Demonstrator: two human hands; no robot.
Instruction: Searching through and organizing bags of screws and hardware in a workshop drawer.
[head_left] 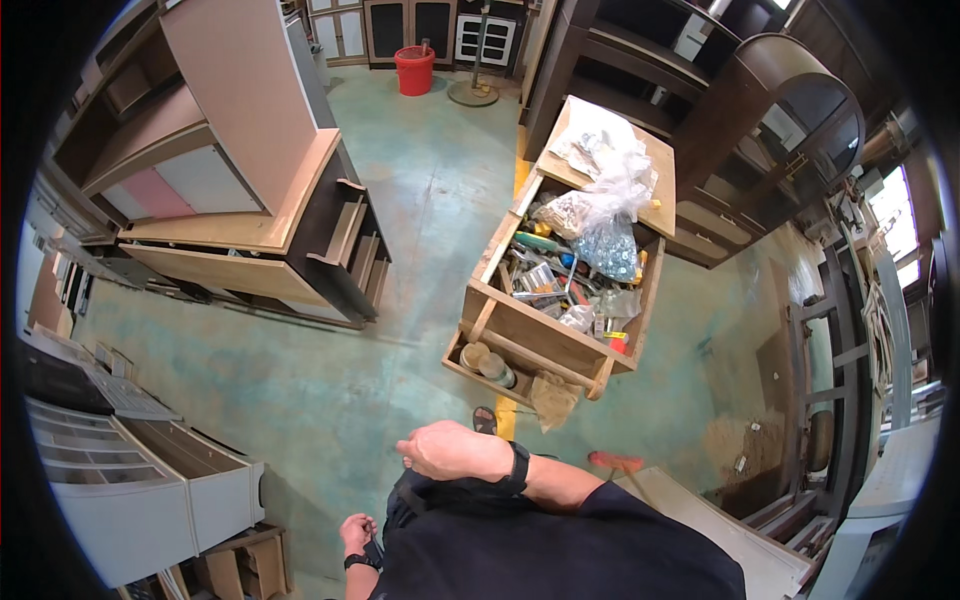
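Observation:
My right hand (455, 450) is held across the front of my body, a dark band on its wrist. Its fingers turn down and are mostly hidden behind the back of the hand, and no object sticks out of it. Lower and to the left, my left hand (358, 532) hangs with curled fingers and nothing visible in them. Ahead of me stands a wooden tool box (545, 325) with a front handle bar, filled with mixed tools and packets (540, 275). Clear plastic bags (605, 245) lie over its far part. Neither hand touches it.
The box's front tray holds two round containers (495, 370) and a tan bag (553, 400). A wooden cabinet (240, 240) stands left, a dark arched cabinet (760, 140) at the far right. Grey-white cabinets (150, 520) are lower left. A red bucket (414, 72) is at the back.

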